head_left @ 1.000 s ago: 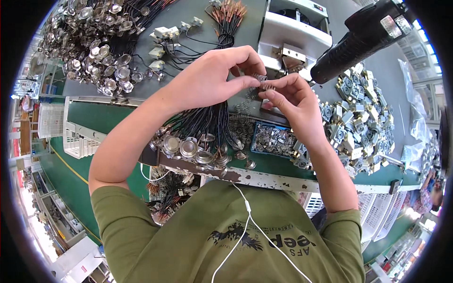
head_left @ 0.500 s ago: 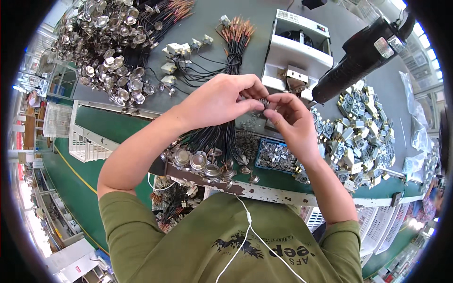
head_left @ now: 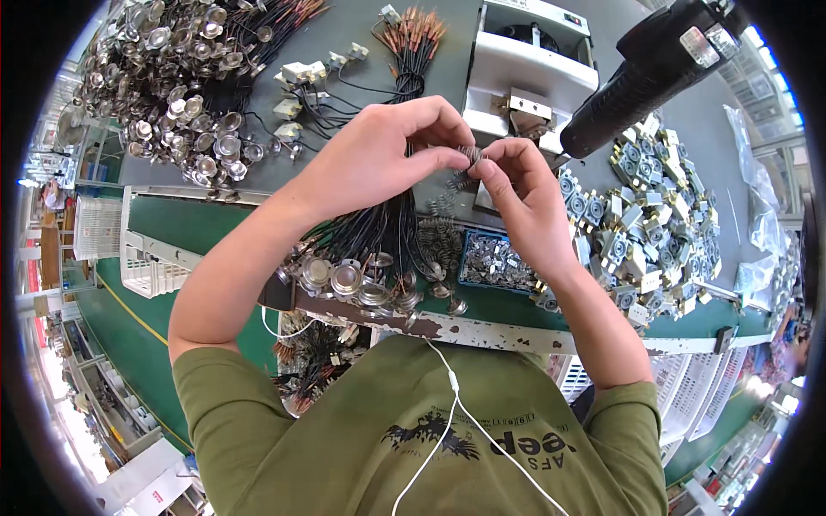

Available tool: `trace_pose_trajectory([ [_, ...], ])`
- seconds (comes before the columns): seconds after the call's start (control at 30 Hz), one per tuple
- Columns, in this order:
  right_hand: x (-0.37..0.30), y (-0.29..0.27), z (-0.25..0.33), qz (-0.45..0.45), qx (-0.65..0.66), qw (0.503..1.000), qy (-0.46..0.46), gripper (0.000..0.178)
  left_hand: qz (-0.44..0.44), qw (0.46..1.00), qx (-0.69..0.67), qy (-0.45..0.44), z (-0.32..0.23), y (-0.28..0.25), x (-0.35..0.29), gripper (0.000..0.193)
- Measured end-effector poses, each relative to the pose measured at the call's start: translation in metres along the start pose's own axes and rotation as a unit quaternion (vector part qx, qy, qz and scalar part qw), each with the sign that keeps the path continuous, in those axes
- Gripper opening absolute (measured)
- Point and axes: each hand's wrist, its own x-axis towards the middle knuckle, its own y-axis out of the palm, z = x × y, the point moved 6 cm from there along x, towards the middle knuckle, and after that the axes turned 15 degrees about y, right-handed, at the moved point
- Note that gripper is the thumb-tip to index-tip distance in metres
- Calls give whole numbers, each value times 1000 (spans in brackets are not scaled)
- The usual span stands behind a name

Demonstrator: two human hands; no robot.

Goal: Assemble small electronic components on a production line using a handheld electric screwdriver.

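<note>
Between the fingertips of both hands is a small metal coil spring (head_left: 471,156). My left hand (head_left: 391,155) pinches it from the left, thumb and fingers closed. From the right, my right hand (head_left: 527,191) grips it between thumb and forefinger. Loose coil springs (head_left: 440,241) lie heaped just below the hands. A bundle of black wires (head_left: 379,225), partly hidden by my left hand, runs beneath it, with round metal cups (head_left: 347,278) at the near end and copper-coloured tips (head_left: 411,43) at the far end.
A blue tray (head_left: 463,268) of small metal parts sits near the bench edge. Grey-and-white sockets (head_left: 654,224) are piled at right. Behind my hands stands a white machine (head_left: 538,73), with a black tube (head_left: 624,95) slanting beside it. More wired metal cups (head_left: 185,103) fill the far left.
Both hands stay together on the spring, with small shifts of the fingers. The whole view has moved slightly, so the bench things appear a little higher and further left.
</note>
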Motion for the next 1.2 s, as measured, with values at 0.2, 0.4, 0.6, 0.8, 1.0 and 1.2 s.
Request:
trace_pose_trajectory([
  [0.2,2,3,-14,119,123,979,113,24,-2,994,74,83,-13,-3,4,15],
  [0.4,-2,6,1,70,175,979,72,25,19,996,53,64,-5,3,1,17],
  [0.6,9,3,14,14,35,998,-50,19,51,998,23,3,-5,0,9,16],
  [0.8,13,-1,22,-13,6,999,-32,10,61,995,37,-70,-18,-8,15,30],
  [1.0,7,7,15,-71,-366,919,-128,24,107,954,268,83,-33,-18,12,16],
  [1.2,-8,9,25,-85,-430,876,-203,35,160,961,226,1,-18,-24,-9,16],
])
